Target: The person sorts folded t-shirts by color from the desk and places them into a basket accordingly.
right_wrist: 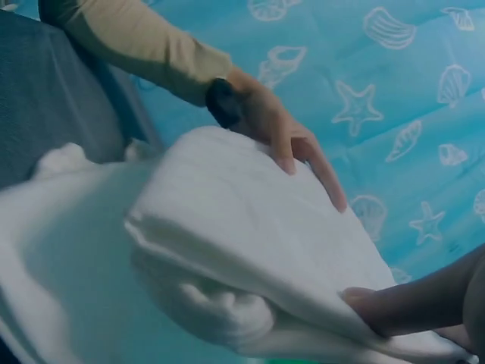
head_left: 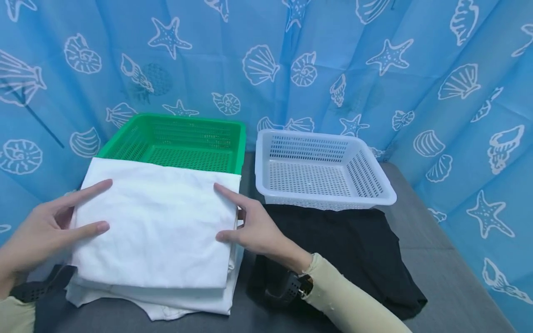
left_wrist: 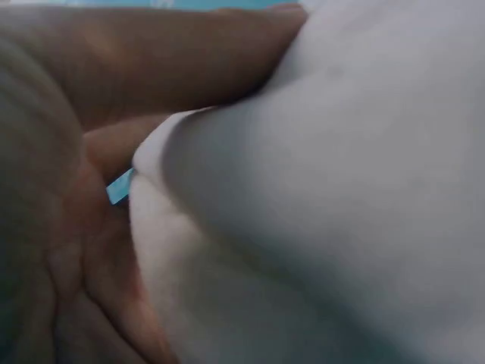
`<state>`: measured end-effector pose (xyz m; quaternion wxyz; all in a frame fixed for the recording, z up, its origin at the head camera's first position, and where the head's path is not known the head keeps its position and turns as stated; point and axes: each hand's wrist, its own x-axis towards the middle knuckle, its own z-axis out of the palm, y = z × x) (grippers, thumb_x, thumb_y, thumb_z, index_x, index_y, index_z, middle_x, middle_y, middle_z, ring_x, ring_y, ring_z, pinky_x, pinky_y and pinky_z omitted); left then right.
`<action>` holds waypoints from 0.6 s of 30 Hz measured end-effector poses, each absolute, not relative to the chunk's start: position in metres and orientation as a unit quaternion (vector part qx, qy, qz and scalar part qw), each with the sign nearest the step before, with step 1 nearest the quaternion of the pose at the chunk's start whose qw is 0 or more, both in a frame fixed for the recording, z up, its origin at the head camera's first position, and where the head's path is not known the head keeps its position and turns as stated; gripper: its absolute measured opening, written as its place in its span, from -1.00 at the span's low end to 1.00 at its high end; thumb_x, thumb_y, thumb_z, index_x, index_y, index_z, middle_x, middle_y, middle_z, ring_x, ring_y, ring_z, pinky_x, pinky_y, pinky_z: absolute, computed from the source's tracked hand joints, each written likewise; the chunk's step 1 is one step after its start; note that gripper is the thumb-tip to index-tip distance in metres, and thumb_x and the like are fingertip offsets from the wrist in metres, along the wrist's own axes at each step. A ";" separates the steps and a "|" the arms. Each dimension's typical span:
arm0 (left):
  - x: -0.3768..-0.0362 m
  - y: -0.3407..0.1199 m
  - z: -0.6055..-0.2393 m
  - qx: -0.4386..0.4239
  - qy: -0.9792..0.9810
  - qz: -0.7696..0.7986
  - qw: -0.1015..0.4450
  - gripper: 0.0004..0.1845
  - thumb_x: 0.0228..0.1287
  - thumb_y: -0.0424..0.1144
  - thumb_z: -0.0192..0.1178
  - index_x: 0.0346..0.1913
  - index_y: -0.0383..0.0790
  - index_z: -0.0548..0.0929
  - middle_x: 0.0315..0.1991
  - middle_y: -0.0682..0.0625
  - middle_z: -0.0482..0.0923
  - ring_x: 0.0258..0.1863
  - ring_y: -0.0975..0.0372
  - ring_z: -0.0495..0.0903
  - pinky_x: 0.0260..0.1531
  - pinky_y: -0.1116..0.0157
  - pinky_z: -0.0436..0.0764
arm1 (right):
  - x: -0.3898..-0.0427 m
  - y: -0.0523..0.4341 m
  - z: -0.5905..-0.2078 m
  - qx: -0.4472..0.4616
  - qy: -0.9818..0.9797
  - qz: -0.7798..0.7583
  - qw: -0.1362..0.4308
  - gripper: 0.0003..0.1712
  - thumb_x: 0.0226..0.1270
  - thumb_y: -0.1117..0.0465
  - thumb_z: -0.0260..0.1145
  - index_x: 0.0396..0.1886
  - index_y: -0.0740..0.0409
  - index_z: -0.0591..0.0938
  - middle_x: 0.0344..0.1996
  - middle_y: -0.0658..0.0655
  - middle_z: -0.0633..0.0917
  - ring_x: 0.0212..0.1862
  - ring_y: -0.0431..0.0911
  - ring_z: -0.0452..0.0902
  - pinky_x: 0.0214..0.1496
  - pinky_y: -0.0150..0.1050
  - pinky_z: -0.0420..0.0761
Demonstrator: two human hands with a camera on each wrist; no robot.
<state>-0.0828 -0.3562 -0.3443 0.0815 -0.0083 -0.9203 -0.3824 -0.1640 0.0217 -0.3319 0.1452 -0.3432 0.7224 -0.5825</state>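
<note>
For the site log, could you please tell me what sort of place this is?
Probably a staged laundry-sorting station, not a home: a seashell-print blue curtain encloses a grey table holding a green basket, a white basket, and folded white cloth.

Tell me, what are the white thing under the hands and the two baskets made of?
The folded white garment looks like soft, matte cloth, probably cotton knit: it creases and sags at its edges. The green basket and the white basket look like hard moulded plastic: stiff walls, a slight shine, and rows of even little slots. Both hands, left hand and right hand, hold the cloth's sides.
</note>
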 end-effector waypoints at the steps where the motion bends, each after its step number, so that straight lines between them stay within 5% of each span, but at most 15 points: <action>1: -0.085 -0.354 -0.340 -0.010 -0.921 -0.380 0.089 -0.12 0.24 -0.12 0.40 0.52 0.32 0.14 0.51 0.22 0.02 0.46 0.29 -0.07 0.32 0.47 0.06 | -0.167 0.023 -0.328 -0.346 0.720 -0.584 0.144 0.06 0.08 0.51 0.48 0.53 -0.16 0.26 0.36 0.01 0.37 0.02 -0.06 0.58 -0.07 -0.19 0.65; 3: -0.090 -0.350 -0.331 -0.016 -0.922 -0.376 0.092 -0.11 0.23 -0.12 0.41 0.52 0.34 0.14 0.51 0.14 0.06 0.32 0.35 0.17 0.03 0.66 0.27 | -0.175 0.027 -0.321 -0.348 0.720 -0.584 0.141 0.07 0.08 0.50 0.48 0.53 -0.16 0.25 0.36 0.01 0.37 0.08 -0.06 0.56 -0.01 -0.17 0.62; 7: -0.106 -0.342 -0.312 -0.040 -0.918 -0.384 0.085 -0.07 0.18 -0.15 0.44 0.52 0.35 0.15 0.44 -0.13 0.18 -0.02 0.40 0.41 -0.30 0.59 0.50 | -0.195 0.034 -0.309 -0.351 0.727 -0.575 0.133 0.08 0.07 0.46 0.49 0.54 -0.15 0.23 0.42 0.00 0.30 0.26 -0.06 0.42 0.21 -0.13 0.47; 12: -0.130 -0.343 -0.292 -0.056 -0.918 -0.387 0.070 -0.02 0.18 -0.17 0.45 0.52 0.39 0.09 0.44 -0.21 0.15 -0.01 0.41 0.40 -0.33 0.53 0.57 | -0.228 0.033 -0.291 -0.356 0.723 -0.578 0.131 0.07 0.03 0.46 0.51 0.53 -0.08 0.25 0.43 0.00 0.28 0.33 -0.08 0.34 0.29 -0.19 0.38; 18: -0.172 -0.357 -0.263 -0.043 -0.927 -0.366 0.063 -0.01 0.20 -0.06 0.42 0.54 0.40 0.00 0.47 -0.21 0.12 0.10 0.07 0.43 -0.27 0.51 0.58 | -0.277 0.013 -0.267 -0.317 0.709 -0.618 0.126 0.03 0.00 0.54 0.51 0.48 0.02 0.33 0.37 0.06 0.40 0.17 -0.01 0.52 0.09 -0.18 0.57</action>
